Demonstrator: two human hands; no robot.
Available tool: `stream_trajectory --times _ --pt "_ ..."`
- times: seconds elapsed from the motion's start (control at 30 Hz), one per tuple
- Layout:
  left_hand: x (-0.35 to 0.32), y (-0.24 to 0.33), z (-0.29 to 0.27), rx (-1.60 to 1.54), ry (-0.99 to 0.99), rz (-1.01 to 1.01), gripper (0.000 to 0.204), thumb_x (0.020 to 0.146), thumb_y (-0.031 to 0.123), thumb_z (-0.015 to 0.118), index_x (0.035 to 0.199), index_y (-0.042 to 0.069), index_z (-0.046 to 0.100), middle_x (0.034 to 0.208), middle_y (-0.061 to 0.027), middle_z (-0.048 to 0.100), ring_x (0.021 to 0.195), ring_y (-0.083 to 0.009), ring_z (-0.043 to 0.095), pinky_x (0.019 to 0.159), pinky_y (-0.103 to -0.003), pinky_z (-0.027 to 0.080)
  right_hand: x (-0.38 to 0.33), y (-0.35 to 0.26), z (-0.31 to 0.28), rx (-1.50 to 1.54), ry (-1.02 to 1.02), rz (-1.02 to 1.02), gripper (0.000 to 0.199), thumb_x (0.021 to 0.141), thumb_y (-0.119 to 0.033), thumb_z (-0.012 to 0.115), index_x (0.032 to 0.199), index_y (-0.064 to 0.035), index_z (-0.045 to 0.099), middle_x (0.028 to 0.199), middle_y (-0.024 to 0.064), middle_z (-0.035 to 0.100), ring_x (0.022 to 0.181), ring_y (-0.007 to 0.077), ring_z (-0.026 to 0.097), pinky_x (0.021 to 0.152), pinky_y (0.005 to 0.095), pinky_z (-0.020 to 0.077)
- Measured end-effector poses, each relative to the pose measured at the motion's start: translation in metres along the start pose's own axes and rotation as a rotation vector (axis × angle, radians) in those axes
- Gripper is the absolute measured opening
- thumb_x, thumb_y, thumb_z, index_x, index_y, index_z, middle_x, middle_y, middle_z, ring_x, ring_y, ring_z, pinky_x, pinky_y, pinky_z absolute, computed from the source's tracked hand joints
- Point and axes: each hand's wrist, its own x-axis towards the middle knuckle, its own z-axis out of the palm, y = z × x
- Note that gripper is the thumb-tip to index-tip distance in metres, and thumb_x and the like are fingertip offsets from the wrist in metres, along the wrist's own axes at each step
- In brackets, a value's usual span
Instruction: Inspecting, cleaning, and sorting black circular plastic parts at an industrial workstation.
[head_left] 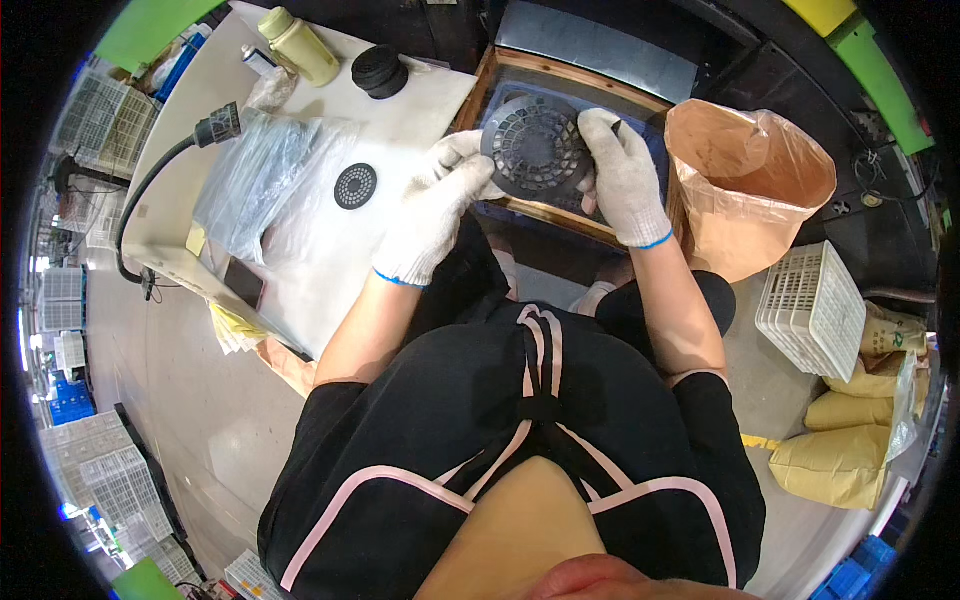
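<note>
Up close, the left hand (432, 213) in a white knit glove and the right hand (625, 178), gloved alike, both clamp the round black perforated plastic grille (535, 148), one at nine o'clock of it, the other at three. Beneath lies a wooden-framed tray (560, 214). At nine o'clock, a smaller black round disc (355, 186) rests on the white table (420, 105). At three o'clock stands a brown paper-lined bag (745, 190).

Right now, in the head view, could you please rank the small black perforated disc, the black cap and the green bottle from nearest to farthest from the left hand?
From the left hand:
1. Small black perforated disc, just left on the white table.
2. Black cap, farther up the table.
3. Green bottle, at the far edge, upper left.
</note>
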Motion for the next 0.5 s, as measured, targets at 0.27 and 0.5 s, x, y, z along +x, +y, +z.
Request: stream_trajectory --times 0.27,0.5 --pt "-0.01 0.016 0.025 0.191 0.081 0.032 0.034 0.094 0.009 0.063 0.125 -0.004 0.06 0.108 -0.0084 0.069 0.099 -0.0139 0.063 0.091 -0.027 0.049 -0.008 0.002 0.008 0.043 -0.121 0.074 0.039 0.101 -0.041 0.057 0.105 -0.0037 0.064 0.077 -0.0013 0.063 0.052 0.0056 0.055 0.041 0.0208 0.0419" --pt "-0.015 0.017 0.014 -0.078 -0.191 -0.027 0.042 0.09 0.008 0.067 0.129 -0.005 0.058 0.113 -0.0078 0.068 0.098 -0.014 0.063 0.089 -0.026 0.049 -0.013 0.024 0.029 0.817 -0.22 0.184 0.04 0.103 -0.035 0.051 0.122 0.0001 0.056 0.101 0.014 0.069 0.077 0.0238 0.072 0.053 0.036 0.06"
